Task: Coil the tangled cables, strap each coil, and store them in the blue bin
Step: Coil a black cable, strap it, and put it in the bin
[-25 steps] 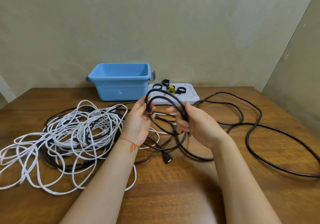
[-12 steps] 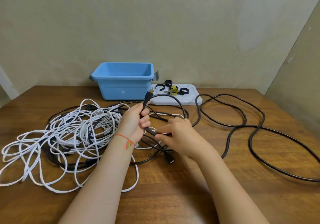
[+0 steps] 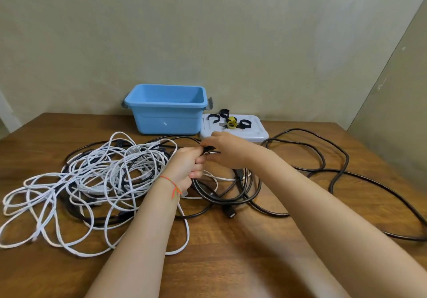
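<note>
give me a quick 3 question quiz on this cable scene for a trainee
1. True or false: the blue bin already holds a coiled cable.
2. Which cable do the left hand and right hand grip? A white cable B black cable
3. Fill in: the straps lie on the white ___ beside the bin.

Key
1. False: what shows of its inside is empty.
2. B: both hands grip it above the table.
3. Lid.
</note>
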